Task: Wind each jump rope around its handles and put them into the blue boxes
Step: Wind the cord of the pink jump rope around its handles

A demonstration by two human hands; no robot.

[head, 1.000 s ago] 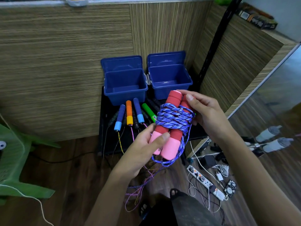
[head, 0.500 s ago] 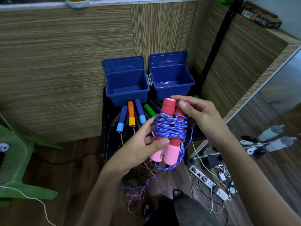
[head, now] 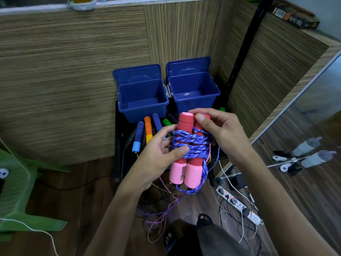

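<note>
Head view, now. Red-pink handles [head: 186, 150] are held side by side, upright, red ends up, pink ends down, in front of the chest and short of the two blue boxes. Blue rope [head: 191, 145] is wound across their middle in many crossing turns. One slack loop [head: 191, 190] hangs under the pink ends.

Left hand [head: 156, 156]: fingers curled round the bundle from the left, thumb pressed flat on the turns. Right hand [head: 219, 132]: fingers curled round the top of the right handle, thumb at the red cap.

Change since a second ago: the bundle has been carried higher and closer to the boxes. The left thumb has been moved up from the pink ends onto the windings. The hanging loop looks shorter. Reading: winding is judged near its end, and the turns are being pinned so that the tail can be tucked.

Left box [head: 144, 108] and right box [head: 195, 97] stand with lids back; nothing is seen inside either. No rope is boxed yet.

Other handles lie on the black stand [head: 118, 145] before the boxes: blue [head: 138, 137], orange [head: 148, 129], green [head: 167, 122], cords trailing to the floor. These are unwound.

Elsewhere: a power strip [head: 238, 204] on the floor at right, a green chair [head: 16, 182] at left
</note>
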